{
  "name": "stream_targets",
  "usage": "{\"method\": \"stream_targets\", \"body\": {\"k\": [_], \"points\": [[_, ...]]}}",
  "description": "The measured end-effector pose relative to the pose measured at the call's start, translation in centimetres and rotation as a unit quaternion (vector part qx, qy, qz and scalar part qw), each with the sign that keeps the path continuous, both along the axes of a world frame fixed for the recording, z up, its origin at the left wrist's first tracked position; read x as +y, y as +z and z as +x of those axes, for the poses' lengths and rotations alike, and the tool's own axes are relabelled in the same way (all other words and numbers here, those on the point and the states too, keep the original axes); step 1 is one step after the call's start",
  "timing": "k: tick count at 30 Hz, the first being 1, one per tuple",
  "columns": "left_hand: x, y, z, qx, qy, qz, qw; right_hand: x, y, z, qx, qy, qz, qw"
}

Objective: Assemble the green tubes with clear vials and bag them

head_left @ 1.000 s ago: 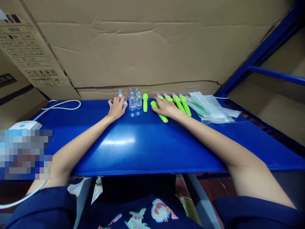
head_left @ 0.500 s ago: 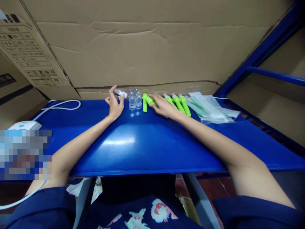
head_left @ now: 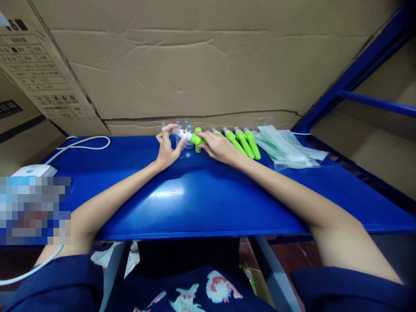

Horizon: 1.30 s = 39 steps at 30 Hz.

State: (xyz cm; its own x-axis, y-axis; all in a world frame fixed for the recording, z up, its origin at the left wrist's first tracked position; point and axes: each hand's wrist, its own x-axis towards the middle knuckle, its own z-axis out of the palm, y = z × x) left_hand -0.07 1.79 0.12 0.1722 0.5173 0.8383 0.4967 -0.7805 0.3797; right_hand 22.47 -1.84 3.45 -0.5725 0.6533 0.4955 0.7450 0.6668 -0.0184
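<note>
Pinched between the thumb and fingers of my left hand (head_left: 168,151) is a short white tube (head_left: 185,134) with a clear end and a red spot. My right hand (head_left: 222,148) is wrapped round a lime-green handle (head_left: 196,139), its left end meeting the white tube. Whether the two are joined or only touching, I cannot tell. Clear plastic caps (head_left: 186,126) stand just behind, partly hidden by my left hand. Another green piece (head_left: 198,150) lies beneath the held handle. Right of my right hand lie several green handles with clear tips (head_left: 241,141).
Clear packets with pale green and white contents (head_left: 289,147) lie at the right of the blue table (head_left: 208,203). A cardboard sheet (head_left: 195,73) closes off the back. At the left are a white device (head_left: 35,170) and a looped white cable (head_left: 97,143).
My left hand has moved right with the white tube, past the front of the clear caps. My right hand has shifted slightly, and the green handle's end now meets the tube.
</note>
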Motion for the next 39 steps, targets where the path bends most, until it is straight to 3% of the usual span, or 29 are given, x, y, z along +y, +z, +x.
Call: {"method": "stream_targets", "body": {"k": [33, 39], "points": [[-0.21, -0.08, -0.17, 0.034, -0.018, 0.019, 0.999, -0.32, -0.09, -0.22, -0.038, -0.001, 0.027, 0.999], [-0.27, -0.08, -0.17, 0.041, -0.031, 0.015, 0.999, -0.13, -0.6, -0.07, 0.0, -0.003, 0.018, 1.0]]}}
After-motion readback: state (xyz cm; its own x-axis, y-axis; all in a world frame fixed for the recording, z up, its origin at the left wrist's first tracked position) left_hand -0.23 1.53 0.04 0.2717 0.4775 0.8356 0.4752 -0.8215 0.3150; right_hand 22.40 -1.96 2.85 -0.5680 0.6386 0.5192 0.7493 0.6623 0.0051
